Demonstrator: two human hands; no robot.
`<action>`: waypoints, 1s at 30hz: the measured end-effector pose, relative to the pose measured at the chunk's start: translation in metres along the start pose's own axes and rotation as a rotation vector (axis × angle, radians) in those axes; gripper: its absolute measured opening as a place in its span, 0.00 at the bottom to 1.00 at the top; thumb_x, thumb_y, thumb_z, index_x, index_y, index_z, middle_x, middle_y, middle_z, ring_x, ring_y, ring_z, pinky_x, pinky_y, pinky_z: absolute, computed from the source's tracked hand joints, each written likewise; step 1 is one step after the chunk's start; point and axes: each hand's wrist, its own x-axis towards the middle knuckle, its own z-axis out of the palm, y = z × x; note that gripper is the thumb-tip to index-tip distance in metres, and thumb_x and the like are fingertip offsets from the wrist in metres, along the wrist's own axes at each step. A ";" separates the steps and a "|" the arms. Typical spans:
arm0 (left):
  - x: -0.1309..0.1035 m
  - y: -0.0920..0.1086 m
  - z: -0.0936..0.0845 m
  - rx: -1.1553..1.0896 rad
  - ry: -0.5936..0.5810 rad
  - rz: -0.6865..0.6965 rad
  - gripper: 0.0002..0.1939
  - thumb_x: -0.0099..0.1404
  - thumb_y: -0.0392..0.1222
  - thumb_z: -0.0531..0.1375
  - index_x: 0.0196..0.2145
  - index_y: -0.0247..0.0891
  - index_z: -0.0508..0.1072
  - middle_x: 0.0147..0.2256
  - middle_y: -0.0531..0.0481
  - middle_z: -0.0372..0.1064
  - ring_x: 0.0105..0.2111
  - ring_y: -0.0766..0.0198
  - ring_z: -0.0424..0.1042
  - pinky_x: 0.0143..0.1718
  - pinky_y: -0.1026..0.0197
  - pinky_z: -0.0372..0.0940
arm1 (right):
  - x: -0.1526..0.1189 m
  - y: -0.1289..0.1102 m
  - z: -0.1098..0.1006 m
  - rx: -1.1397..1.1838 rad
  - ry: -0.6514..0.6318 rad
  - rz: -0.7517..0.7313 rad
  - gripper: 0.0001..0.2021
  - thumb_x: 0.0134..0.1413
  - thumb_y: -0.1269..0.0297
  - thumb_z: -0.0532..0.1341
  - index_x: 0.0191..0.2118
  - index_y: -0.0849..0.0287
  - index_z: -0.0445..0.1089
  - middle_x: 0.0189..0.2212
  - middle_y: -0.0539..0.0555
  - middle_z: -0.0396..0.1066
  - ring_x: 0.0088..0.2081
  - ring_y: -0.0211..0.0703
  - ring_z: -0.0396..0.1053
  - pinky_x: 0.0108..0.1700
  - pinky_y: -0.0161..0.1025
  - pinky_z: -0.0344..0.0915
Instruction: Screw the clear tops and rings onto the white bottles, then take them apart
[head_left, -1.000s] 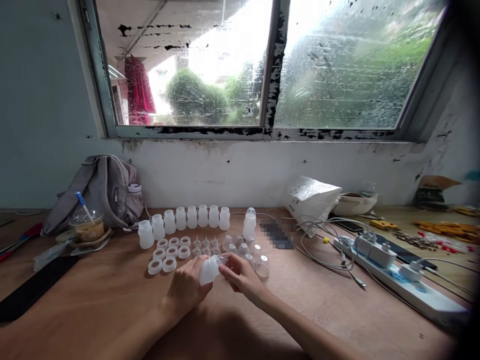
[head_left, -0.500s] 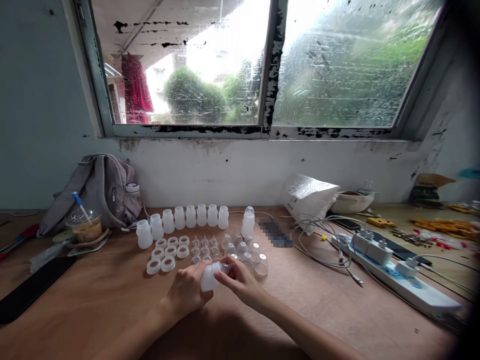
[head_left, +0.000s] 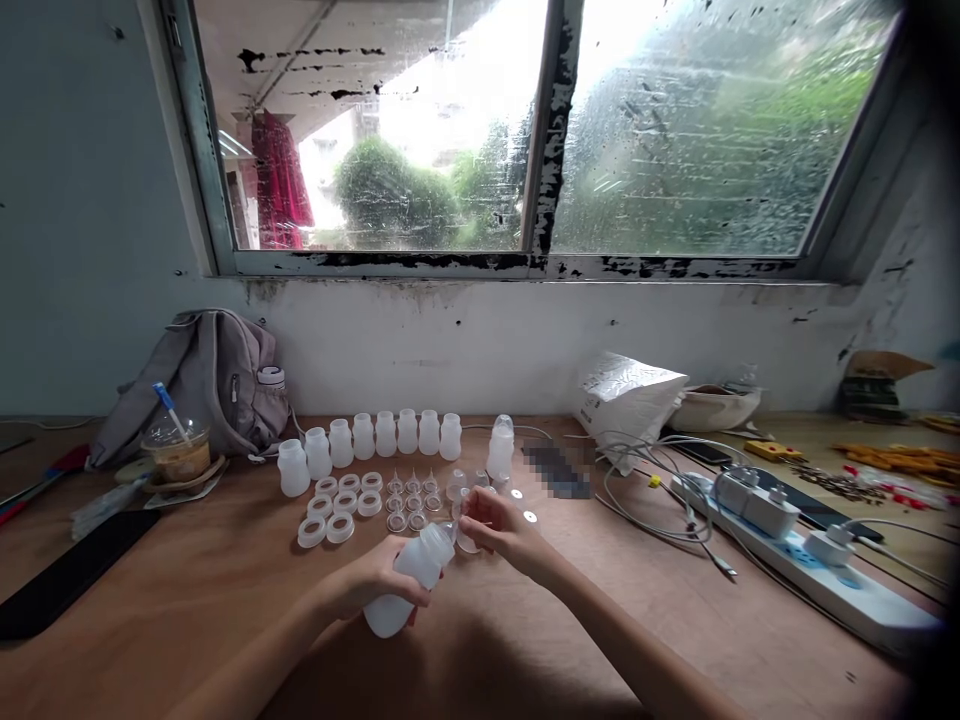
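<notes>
My left hand (head_left: 382, 580) is wrapped round a frosted white baby bottle (head_left: 409, 585), held tilted above the table with its neck up to the right. Something clear shows at its mouth. My right hand (head_left: 502, 525) is just beyond the neck, fingers closed in a pinch; I cannot make out what is in them. Behind it, partly hidden, stand clear domed caps (head_left: 457, 483). Left of these are clear bottle nipples (head_left: 413, 502) in rows, then white collar rings (head_left: 340, 527). A row of uncapped bottles (head_left: 363, 437) stands behind. One capped bottle (head_left: 501, 450) stands apart on the right.
At the left are a grey backpack (head_left: 214, 380), an iced drink cup (head_left: 178, 455) and a flat black object (head_left: 75, 575). To the right lie tangled cables (head_left: 637, 515), a white power strip (head_left: 810, 560) and a silver-white bag (head_left: 630, 400). A window spans the wall behind.
My left hand has drawn the bottle nearer and turned its neck up to the right. My right hand has come off the neck, moving up and right over the caps. The view has shifted slightly.
</notes>
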 end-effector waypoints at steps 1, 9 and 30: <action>0.000 0.000 0.000 0.003 0.009 -0.002 0.12 0.43 0.34 0.61 0.30 0.34 0.66 0.22 0.55 0.63 0.17 0.71 0.62 0.17 0.68 0.58 | 0.001 0.000 0.000 -0.020 0.024 -0.003 0.15 0.46 0.53 0.60 0.25 0.60 0.58 0.19 0.44 0.54 0.20 0.29 0.53 0.20 0.30 0.50; 0.002 -0.002 -0.001 0.051 0.015 -0.042 0.12 0.43 0.35 0.62 0.30 0.34 0.67 0.22 0.56 0.63 0.18 0.71 0.62 0.18 0.68 0.60 | 0.001 0.001 0.006 -0.142 0.076 0.018 0.17 0.45 0.50 0.59 0.23 0.59 0.58 0.18 0.45 0.55 0.19 0.30 0.53 0.19 0.30 0.50; -0.003 -0.010 -0.013 -0.237 -0.103 -0.061 0.22 0.49 0.44 0.57 0.43 0.36 0.63 0.27 0.50 0.66 0.21 0.65 0.67 0.24 0.62 0.61 | 0.002 0.007 -0.006 -0.196 0.221 -0.157 0.09 0.50 0.58 0.57 0.32 0.58 0.65 0.28 0.51 0.65 0.29 0.37 0.64 0.31 0.36 0.62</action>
